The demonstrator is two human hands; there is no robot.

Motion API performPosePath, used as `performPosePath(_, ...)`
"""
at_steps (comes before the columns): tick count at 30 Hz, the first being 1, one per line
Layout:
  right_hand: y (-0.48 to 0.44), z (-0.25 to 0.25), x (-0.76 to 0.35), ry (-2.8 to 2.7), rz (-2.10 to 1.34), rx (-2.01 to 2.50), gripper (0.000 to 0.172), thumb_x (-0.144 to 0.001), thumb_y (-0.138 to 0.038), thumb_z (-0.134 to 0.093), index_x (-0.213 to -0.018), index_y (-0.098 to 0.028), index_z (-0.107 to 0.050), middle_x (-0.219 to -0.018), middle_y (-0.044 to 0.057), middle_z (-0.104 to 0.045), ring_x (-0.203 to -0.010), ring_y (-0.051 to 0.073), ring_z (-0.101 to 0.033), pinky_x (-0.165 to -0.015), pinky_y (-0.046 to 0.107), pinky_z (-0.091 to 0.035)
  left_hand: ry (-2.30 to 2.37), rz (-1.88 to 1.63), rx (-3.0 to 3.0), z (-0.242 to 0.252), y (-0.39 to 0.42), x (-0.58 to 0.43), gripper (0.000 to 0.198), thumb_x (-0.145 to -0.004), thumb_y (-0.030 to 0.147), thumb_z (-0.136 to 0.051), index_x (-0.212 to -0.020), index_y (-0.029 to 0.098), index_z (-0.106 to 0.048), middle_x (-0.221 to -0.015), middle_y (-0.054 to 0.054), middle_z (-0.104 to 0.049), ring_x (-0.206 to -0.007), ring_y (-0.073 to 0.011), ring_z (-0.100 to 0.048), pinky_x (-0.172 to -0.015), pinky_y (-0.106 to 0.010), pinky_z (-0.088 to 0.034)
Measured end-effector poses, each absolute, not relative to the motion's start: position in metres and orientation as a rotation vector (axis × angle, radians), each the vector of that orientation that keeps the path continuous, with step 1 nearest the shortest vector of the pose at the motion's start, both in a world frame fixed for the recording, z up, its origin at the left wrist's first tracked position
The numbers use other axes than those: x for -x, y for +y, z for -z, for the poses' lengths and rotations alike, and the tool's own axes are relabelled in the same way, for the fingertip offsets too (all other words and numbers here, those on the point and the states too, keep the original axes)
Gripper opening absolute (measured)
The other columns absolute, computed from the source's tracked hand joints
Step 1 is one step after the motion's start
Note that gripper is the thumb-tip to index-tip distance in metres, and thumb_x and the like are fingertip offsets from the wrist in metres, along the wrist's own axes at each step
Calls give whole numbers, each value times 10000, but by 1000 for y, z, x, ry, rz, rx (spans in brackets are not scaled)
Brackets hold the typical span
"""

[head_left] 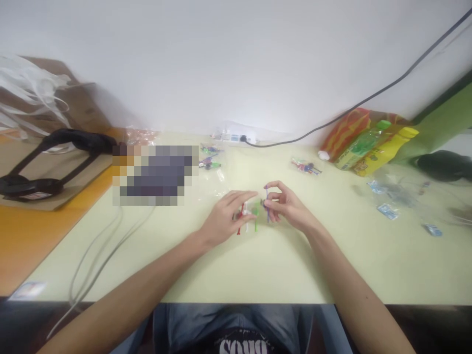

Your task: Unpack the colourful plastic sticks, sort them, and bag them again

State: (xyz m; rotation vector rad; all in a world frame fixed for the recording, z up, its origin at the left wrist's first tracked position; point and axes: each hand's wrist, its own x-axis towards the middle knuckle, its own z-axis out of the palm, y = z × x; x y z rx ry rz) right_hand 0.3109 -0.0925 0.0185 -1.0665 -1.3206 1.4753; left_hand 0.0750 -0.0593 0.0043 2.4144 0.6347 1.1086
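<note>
My right hand (pixel 282 204) pinches a thin blue-purple plastic stick (pixel 267 214) between thumb and fingers, just above the table. A small dark part shows near its middle, too blurred to name. To its left, my left hand (pixel 224 214) curves over several small coloured plastic pieces, its thumb and fingers apart. Among these, a red piece (pixel 239 230), a white piece (pixel 246 226) and a green piece (pixel 256 223) stand out side by side. The left palm and thumb partly cover them.
Small bagged colourful pieces (pixel 210 163) lie behind my left hand, and another bundle (pixel 306 166) farther right. A pixelated dark object (pixel 158 174), cables (pixel 98 263), a power strip (pixel 232 133), a green-capped bottle (pixel 363 145) and small blue-white packets (pixel 388 211) surround the work area.
</note>
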Motion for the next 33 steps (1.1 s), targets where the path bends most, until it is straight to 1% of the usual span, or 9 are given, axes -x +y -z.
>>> performPosePath(4, -94, -16, -330, -1355, -1495, 1313, 534, -846, -429, -780, -1228, -240, -459, -711, -52, -645, -525, 142, -649, -489, 248, -513, 792, -1222, -2480, -6, -38, -56, 261, -995, 279, -607, -1247, 239, -661, -1189, -85, -697, -1112, -219, -642, -1014, -405, -514)
performPosePath(7, -96, -12, -334, -1366, -1522, 1381, 536, -856, -455, -764, -1243, -238, -465, -693, -47, -644, -530, 154, -656, -522, 277, -545, 935, -1220, -2529, -7, -17, -39, 203, -1014, 296, -563, -1144, 229, -704, -1100, -74, -716, -1062, -220, -650, -991, -395, -515)
performPosePath(12, -96, -11, -339, -1467, -1465, 1414, 557, -860, -515, -740, -1271, -234, -489, -678, -54, -613, -515, 139, -595, -471, 252, -452, 1236, -1048, -2551, -1, 8, -17, 258, -1017, 312, -524, -1185, 222, -697, -1226, -86, -668, -1189, -250, -611, -1067, -422, -479)
performPosePath(16, -96, -16, -336, -1574, -1005, 1529, 377, -905, -523, -683, -1127, -227, -613, -610, -69, -509, -507, 121, -475, -491, 257, -350, 1299, -869, -2557, 11, 18, -10, 282, -999, 329, -529, -1203, 230, -697, -1250, -80, -657, -1197, -255, -609, -1091, -434, -470)
performPosePath(19, -97, -25, -308, -1669, -585, 1561, 250, -961, -469, -620, -933, -225, -666, -626, -24, -549, -576, 151, -515, -574, 290, -370, 1270, -793, -2565, 19, 22, -9, 316, -997, 343, -517, -1240, 228, -683, -1277, -86, -652, -1210, -260, -602, -1098, -439, -471)
performPosePath(22, -96, -35, -261, -2000, -386, 1535, 230, -1003, -403, -567, -921, -226, -688, -793, 42, -689, -738, 202, -618, -707, 326, -418, 1229, -731, -2627, 23, 22, -10, 394, -1009, 365, -487, -1357, 229, -611, -1405, -97, -594, -1324, -276, -534, -1150, -459, -429)
performPosePath(27, -78, -37, -190, -2426, -121, 1627, 356, -1003, -464, -565, -1034, -140, -712, -991, 161, -733, -1008, 312, -659, -893, 411, -416, 1263, -518, -2712, 25, 12, -6, 535, -1050, 427, -375, -1538, 212, -422, -1641, -121, -357, -1523, -316, -322, -1229, -526, -300)
performPosePath(30, -68, -31, -169, -2496, -167, 1656, 274, -957, -381, -644, -1037, -129, -713, -1048, 170, -747, -1057, 316, -664, -921, 405, -401, 1319, -366, -2725, 26, 6, -4, 573, -1053, 404, -332, -1595, 216, -319, -1676, -108, -289, -1563, -340, -232, -1246, -604, -197)
performPosePath(33, -65, -29, -164, -2504, -211, 1624, 150, -929, -235, -643, -1024, -149, -721, -1070, 144, -761, -1079, 284, -669, -932, 373, -382, 1322, -319, -2748, 26, 3, -3, 633, -1033, 345, -353, -1620, 146, -227, -1662, -152, -306, -1564, -335, -235, -1257, -624, -116)
